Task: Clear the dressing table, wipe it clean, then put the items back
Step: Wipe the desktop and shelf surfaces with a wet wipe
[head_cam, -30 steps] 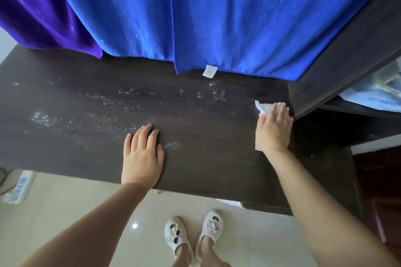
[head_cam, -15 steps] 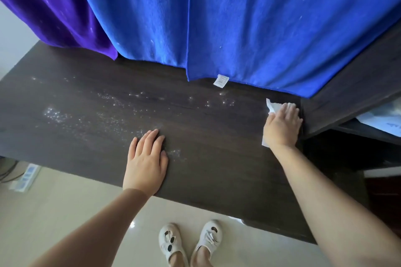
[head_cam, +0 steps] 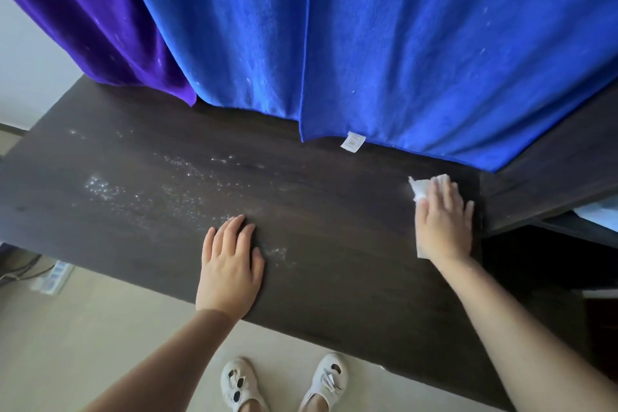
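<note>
The dark wooden dressing table (head_cam: 334, 278) runs across the view with nothing standing on it. White dust speckles (head_cam: 140, 191) cover its left and middle part. My right hand (head_cam: 441, 221) lies flat at the table's right end, pressing a white wipe (head_cam: 419, 189) against the wood; only the wipe's edges show around the fingers. My left hand (head_cam: 230, 264) rests palm down near the front edge, fingers apart, holding nothing.
A blue cloth (head_cam: 384, 43) and a purple cloth (head_cam: 83, 17) hang over the back of the table. A dark side unit (head_cam: 548, 184) stands against the right end. A power strip (head_cam: 53, 278) lies on the floor at left. My white shoes (head_cam: 284, 385) stand below the front edge.
My right hand with the wipe has stayed at the right end, shifting slightly toward the back. The left hand has kept its place. The camera has tilted, so the table looks more slanted.
</note>
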The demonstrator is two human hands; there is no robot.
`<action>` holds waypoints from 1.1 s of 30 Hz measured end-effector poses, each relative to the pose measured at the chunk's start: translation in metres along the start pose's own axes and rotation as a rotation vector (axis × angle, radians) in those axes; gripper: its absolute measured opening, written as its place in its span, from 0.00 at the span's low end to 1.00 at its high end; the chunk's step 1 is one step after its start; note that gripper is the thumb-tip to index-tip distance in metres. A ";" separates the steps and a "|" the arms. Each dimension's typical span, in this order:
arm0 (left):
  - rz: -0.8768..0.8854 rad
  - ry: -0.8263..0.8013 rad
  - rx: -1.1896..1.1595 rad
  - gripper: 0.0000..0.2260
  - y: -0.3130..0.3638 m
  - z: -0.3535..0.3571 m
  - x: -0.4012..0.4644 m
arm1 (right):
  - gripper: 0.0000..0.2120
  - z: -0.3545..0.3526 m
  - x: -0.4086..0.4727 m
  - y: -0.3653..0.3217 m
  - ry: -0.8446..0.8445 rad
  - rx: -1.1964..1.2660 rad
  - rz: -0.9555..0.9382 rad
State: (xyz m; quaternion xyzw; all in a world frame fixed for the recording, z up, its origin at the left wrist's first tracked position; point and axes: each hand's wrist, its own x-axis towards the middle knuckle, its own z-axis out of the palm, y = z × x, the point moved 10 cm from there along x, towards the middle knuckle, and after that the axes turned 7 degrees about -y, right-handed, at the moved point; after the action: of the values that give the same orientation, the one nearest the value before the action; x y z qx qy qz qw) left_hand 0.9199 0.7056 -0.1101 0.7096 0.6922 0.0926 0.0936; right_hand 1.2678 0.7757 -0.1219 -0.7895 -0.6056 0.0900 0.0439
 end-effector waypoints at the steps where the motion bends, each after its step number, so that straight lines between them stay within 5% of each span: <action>1: 0.002 -0.005 0.002 0.20 0.000 0.001 0.000 | 0.26 -0.001 0.003 0.018 -0.001 0.056 0.135; 4: 0.018 0.000 -0.009 0.19 0.001 0.001 0.001 | 0.23 0.005 0.011 -0.035 0.017 0.066 0.145; 7: 0.029 0.018 -0.080 0.19 0.002 -0.002 0.001 | 0.22 0.023 -0.004 -0.177 -0.016 -0.002 -0.273; 9: 0.043 0.055 -0.195 0.19 0.001 -0.007 0.000 | 0.24 0.055 -0.040 -0.268 -0.185 -0.073 -0.598; 12: 0.073 0.085 -0.407 0.19 -0.008 -0.017 -0.002 | 0.25 0.072 -0.082 -0.313 -0.382 -0.158 -0.882; 14: 0.120 0.058 -0.448 0.20 -0.023 -0.022 -0.004 | 0.25 0.061 -0.071 -0.277 -0.312 -0.117 -0.763; 19: 0.191 0.007 -0.254 0.21 -0.104 -0.038 0.009 | 0.31 0.025 -0.082 -0.079 0.022 0.023 0.134; 22: 0.120 -0.002 -0.181 0.22 -0.151 -0.046 0.027 | 0.29 0.035 -0.136 -0.093 0.085 0.071 0.394; 25: 0.097 -0.003 -0.171 0.22 -0.165 -0.050 0.030 | 0.27 0.057 -0.159 -0.217 0.097 0.069 0.164; 29: 0.054 0.039 -0.285 0.22 -0.171 -0.055 0.029 | 0.23 0.088 -0.194 -0.380 -0.021 0.010 -0.425; 31: 0.046 0.041 -0.326 0.22 -0.174 -0.057 0.030 | 0.22 0.092 -0.204 -0.387 -0.117 -0.042 -0.651; 33: 0.067 0.022 -0.313 0.22 -0.174 -0.055 0.030 | 0.23 0.086 -0.198 -0.342 -0.142 -0.102 -0.650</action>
State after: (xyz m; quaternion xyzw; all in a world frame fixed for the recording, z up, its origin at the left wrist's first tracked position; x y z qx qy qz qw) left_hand 0.7388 0.7400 -0.1026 0.7079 0.6462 0.2104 0.1923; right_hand 0.8769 0.6715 -0.1279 -0.5481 -0.8309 0.0955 -0.0115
